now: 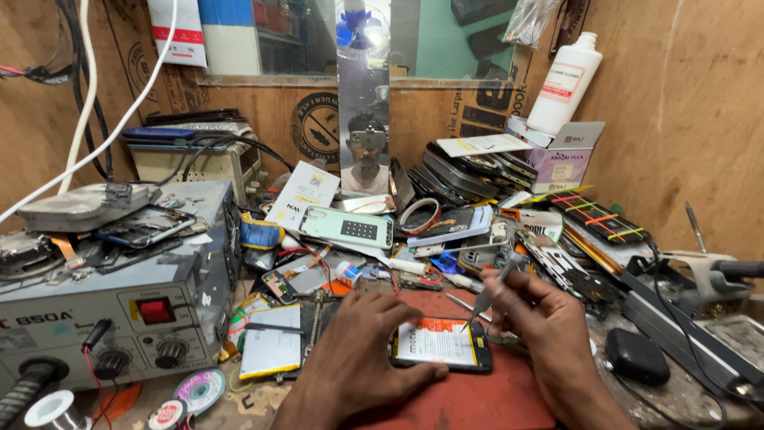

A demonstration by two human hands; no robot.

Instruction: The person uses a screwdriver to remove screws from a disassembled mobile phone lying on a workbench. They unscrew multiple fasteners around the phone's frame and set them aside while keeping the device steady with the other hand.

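Observation:
An opened phone (442, 345) with a white battery and an orange strip lies on a red mat (477, 402) near the bench's front edge. My left hand (358, 358) rests on the mat and holds the phone's left end with fingers and thumb. My right hand (541, 326) grips a pair of metal tweezers (484, 296), whose tips touch the phone's upper right corner.
A grey rework station (119, 302) with a red switch and knobs stands at the left. A loose battery (270, 350) lies beside it. Phone parts, cases and boards pile up behind the mat. A white bottle (567, 80) sits on a box at the back right. A black block (635, 356) is at the right.

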